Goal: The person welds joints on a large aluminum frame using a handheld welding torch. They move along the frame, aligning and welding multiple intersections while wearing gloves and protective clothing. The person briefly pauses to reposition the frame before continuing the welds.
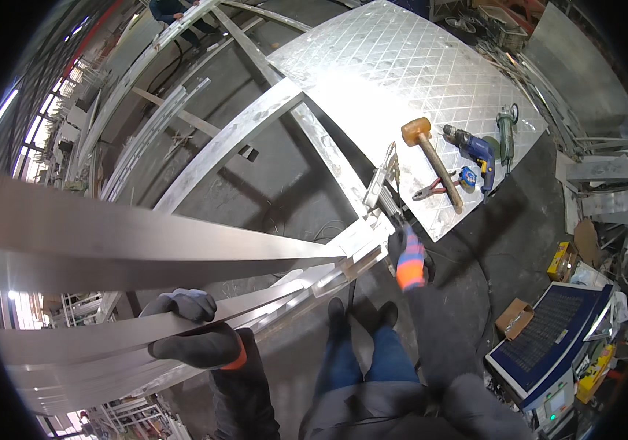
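Observation:
My left hand [195,334], in a dark glove with an orange cuff, is wrapped round a long flat metal bar [94,339] at the left, fingers over its top and thumb across the near side. My right hand [408,253], in a glove with an orange and purple cuff, is slightly blurred. It is at the frame corner, beside the near end of a slim metal tool [381,180] that looks like a clamp. Its fingers seem closed, but what lies in them is hidden. Another wide metal beam [160,238] runs in from the left to this corner.
On the quilted metal sheet [372,51] lie a mallet [431,158], red-handled pliers [427,192], a tape measure [468,177], a blue drill [479,152] and an angle grinder [506,132]. A blue-edged machine [548,341] stands right. Another person [175,13] is far left.

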### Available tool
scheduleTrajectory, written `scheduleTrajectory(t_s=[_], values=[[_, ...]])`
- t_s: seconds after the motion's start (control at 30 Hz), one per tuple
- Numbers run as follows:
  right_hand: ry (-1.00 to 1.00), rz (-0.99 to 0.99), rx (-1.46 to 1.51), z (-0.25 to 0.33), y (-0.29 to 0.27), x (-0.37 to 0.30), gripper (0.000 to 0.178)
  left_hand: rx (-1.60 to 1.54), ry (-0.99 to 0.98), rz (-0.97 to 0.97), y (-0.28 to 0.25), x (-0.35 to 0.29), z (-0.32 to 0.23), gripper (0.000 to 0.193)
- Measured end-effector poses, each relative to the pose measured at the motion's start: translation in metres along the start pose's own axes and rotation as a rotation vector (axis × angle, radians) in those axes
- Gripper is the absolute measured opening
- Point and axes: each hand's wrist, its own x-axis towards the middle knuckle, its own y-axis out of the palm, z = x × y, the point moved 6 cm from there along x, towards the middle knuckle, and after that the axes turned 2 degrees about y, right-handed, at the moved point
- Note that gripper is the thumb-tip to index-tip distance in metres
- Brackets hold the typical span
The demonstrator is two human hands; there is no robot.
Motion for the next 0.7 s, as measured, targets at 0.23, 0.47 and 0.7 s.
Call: scheduleTrajectory(t_s=[0.23,0.47,0.7], values=[[-0.263,0.69,-0.758,0.039,0.064,-0.168,0.056,0.013,0.009,0.144,0.0,0.003,0.004,0.085],[-0.381,0.732,-0.79,0.039,0.088,-0.126,0.03,-0.145,-0.08,0.184,-0.002,0.003,0.013,0.082],[-0.278,0.635,-0.876,0.022,0.095,-0.153,0.02,-0.091,0.02,0.245,0.001,0.005,0.011,0.079]])
